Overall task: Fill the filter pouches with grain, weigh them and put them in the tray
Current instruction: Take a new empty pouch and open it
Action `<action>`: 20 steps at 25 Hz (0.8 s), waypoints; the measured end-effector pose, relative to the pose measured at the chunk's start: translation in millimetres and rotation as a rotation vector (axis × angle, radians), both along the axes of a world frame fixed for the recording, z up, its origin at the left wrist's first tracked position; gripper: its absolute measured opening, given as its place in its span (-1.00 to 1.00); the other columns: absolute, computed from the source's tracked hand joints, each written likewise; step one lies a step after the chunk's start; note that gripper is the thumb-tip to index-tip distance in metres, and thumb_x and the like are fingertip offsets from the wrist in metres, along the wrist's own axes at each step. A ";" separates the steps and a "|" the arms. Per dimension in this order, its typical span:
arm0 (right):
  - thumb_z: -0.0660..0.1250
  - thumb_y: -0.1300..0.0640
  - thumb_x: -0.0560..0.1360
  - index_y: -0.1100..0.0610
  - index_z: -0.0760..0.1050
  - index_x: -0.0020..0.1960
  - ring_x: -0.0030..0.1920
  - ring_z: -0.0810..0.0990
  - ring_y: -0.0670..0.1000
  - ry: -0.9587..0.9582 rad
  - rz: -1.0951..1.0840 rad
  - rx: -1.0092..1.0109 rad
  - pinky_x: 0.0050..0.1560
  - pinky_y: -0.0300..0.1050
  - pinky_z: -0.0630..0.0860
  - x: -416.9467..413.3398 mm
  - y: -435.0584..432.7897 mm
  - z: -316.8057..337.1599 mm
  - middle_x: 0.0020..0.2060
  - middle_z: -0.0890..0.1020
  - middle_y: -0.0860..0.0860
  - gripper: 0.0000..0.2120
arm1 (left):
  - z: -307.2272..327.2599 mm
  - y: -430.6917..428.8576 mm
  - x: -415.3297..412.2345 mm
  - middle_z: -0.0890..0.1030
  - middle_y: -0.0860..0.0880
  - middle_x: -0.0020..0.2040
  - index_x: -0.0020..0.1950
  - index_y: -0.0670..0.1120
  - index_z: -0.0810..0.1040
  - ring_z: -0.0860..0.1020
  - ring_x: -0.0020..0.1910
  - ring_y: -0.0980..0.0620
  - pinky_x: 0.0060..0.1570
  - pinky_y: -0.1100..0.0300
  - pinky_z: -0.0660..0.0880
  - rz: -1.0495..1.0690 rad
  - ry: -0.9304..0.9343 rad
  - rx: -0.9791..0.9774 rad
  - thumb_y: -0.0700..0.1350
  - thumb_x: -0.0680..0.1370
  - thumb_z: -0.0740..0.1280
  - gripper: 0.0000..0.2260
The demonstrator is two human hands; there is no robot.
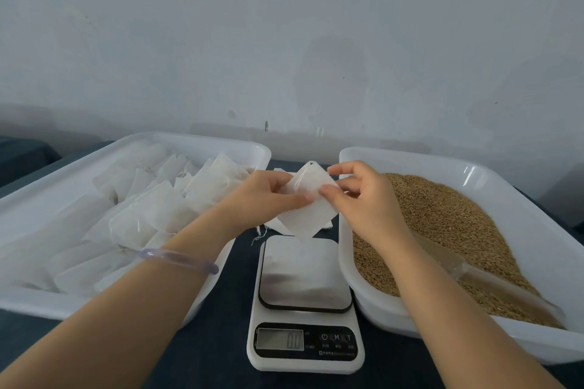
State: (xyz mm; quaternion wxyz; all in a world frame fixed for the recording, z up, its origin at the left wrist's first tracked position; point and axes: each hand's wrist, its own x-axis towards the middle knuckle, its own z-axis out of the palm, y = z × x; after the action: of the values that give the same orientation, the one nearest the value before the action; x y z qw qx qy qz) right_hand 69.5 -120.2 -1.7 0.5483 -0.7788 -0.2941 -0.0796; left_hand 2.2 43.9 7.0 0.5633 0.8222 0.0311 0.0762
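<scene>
Both hands hold one flat white filter pouch (311, 215) in the air above the far edge of the scale (305, 275). My left hand (265, 196) pinches its left side, thumb on top. My right hand (363, 196) pinches its right edge with thumb and fingers. The pouch looks flat, turned like a diamond. The scale's steel plate is bare and its display (279, 339) reads 0.0. On the left a white tray (47, 199) holds several white pouches (151, 211). On the right a white tray (521, 196) holds brown grain (442, 218).
A clear plastic scoop (493, 287) lies in the grain near the tray's front. A few more loose pouches (278, 226) with strings lie on the dark tabletop (215, 341) behind the scale. A pale wall stands close behind the trays.
</scene>
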 end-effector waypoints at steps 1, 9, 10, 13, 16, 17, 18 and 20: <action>0.44 0.14 0.42 -0.07 0.52 -0.17 -0.31 0.57 -0.16 0.006 -0.010 0.024 -0.24 -0.35 0.45 0.3 -0.6 0.5 -0.33 0.66 -0.15 -0.86 | -0.5 1.3 0.6 0.63 -0.09 -0.13 -0.14 -0.07 0.63 0.59 -0.16 -0.03 -0.08 0.12 0.49 0.032 -0.004 -0.007 -0.10 0.48 0.43 -0.95; 0.46 0.19 0.40 -0.17 0.57 -0.12 -0.24 0.54 -0.26 -0.077 0.025 0.012 -0.14 -0.35 0.45 -5.5 -1.7 4.1 -0.24 0.64 -0.22 -0.75 | 2.4 2.3 -3.8 0.62 -0.01 -0.23 -0.03 -0.19 0.62 0.57 -0.26 0.04 -0.23 0.22 0.44 -0.029 0.092 0.020 -0.07 0.51 0.39 -0.81; 0.45 0.19 0.41 -0.15 0.57 -0.12 -0.22 0.53 -0.25 -0.109 0.022 -0.016 -0.14 -0.37 0.43 -6.2 -2.0 3.9 -0.21 0.63 -0.19 -0.77 | 1.6 1.9 -3.5 0.59 -0.05 -0.24 -0.03 -0.25 0.61 0.54 -0.28 0.02 -0.23 0.21 0.42 -0.031 0.095 0.020 -0.05 0.54 0.34 -0.75; 0.43 0.18 0.42 -0.03 0.57 -0.22 -0.05 0.51 -0.19 -0.174 0.067 -0.053 -0.04 -0.33 0.40 -7.9 -3.1 2.3 -0.10 0.63 -0.10 -0.87 | 0.3 2.2 -3.3 0.44 -0.09 -0.31 -0.18 -0.32 0.53 0.38 -0.30 -0.01 -0.23 0.17 0.29 0.000 0.051 0.065 -0.09 0.55 0.33 -0.72; 0.27 -0.01 0.42 0.04 0.64 -0.25 -0.03 0.56 -0.14 0.077 0.238 0.004 0.00 -0.25 0.43 -9.5 -3.2 5.5 -0.13 0.66 -0.09 -0.78 | 0.1 4.0 -3.5 0.43 0.02 -0.39 -0.25 -0.15 0.56 0.36 -0.35 0.05 -0.33 0.25 0.27 0.022 0.037 0.088 -0.14 0.47 0.42 -0.86; 0.24 -0.03 0.44 0.00 0.65 -0.30 -0.11 0.57 -0.15 0.168 0.247 0.026 -0.03 -0.25 0.45 -8.1 -3.3 6.5 -0.21 0.67 -0.11 -0.73 | 0.1 4.6 -3.5 0.46 0.01 -0.37 -0.21 -0.15 0.58 0.39 -0.34 0.06 -0.32 0.27 0.29 0.003 0.047 0.079 -0.14 0.45 0.45 -0.89; 0.24 0.00 0.47 -0.01 0.65 -0.37 -0.18 0.56 -0.13 0.234 0.234 0.031 -0.09 -0.23 0.47 -7.1 -3.6 8.5 -0.31 0.65 -0.11 -0.69 | 0.1 4.5 -3.9 0.49 -0.02 -0.33 -0.14 -0.19 0.60 0.41 -0.31 0.05 -0.29 0.26 0.32 -0.035 0.065 0.070 -0.13 0.43 0.48 -0.86; 0.31 0.13 0.49 0.02 0.62 -0.45 -0.27 0.52 -0.06 0.315 0.243 -0.013 -0.21 -0.18 0.47 -3.1 -5.7 10.1 -0.43 0.57 -0.05 -0.66 | -1.6 6.3 -4.0 0.50 -0.10 -0.22 0.00 -0.22 0.59 0.42 -0.23 0.00 -0.18 0.16 0.34 -0.114 0.119 0.063 -0.07 0.35 0.52 -0.68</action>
State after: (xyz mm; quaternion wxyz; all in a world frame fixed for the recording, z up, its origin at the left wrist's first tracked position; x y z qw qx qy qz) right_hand 66.3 -125.9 8.5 0.5881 -0.7438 -0.2972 0.1118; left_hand -1.9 50.3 5.5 0.5376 0.8431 0.0154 -0.0042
